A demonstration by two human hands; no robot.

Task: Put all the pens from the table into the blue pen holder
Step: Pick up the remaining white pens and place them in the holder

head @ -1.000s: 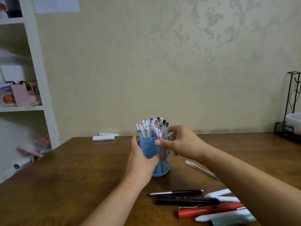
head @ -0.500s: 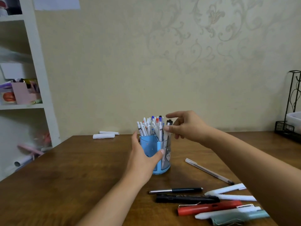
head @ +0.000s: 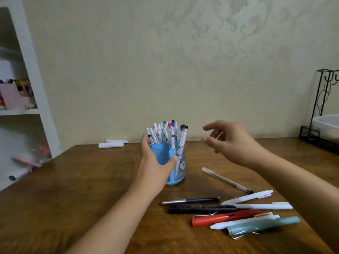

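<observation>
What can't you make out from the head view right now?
- Blue pen holder: its left side is hidden by the left hand.
- Pens inside: too crowded to count.
- Teal pen: covers part of the white pen beside it.
- Right hand: motion-blurred.

Translucent plastic holder (head: pixel 178 160), wooden table (head: pixel 73 189)
</observation>
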